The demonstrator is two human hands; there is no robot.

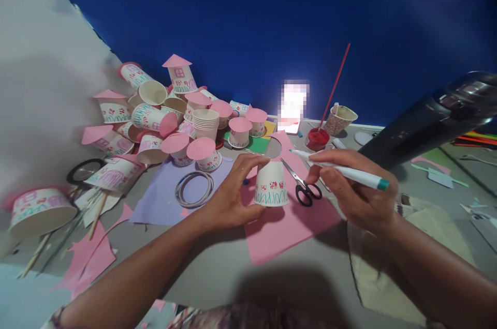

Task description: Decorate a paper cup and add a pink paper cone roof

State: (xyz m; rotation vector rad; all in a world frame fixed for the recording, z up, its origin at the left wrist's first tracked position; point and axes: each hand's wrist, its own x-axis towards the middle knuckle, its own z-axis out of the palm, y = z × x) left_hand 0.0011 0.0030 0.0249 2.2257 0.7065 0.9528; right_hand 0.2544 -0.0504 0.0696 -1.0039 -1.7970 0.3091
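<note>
The left hand [233, 194] is curved round a decorated paper cup [271, 184], thumb and fingers at its sides, its wide rim facing down. The right hand [359, 192] pinches a white marker [351, 174] with a green end, its tip near the cup's narrow end. Between the hands, black-handled scissors [303, 187] lie open on pink paper [293, 228]. Left of the left hand, tape rings [194, 189] rest on purple paper [159, 197]; beyond them are piled cups with pink tops [176, 147]. Beyond the right hand stands a red pot [317, 139] on the table [217, 267].
</note>
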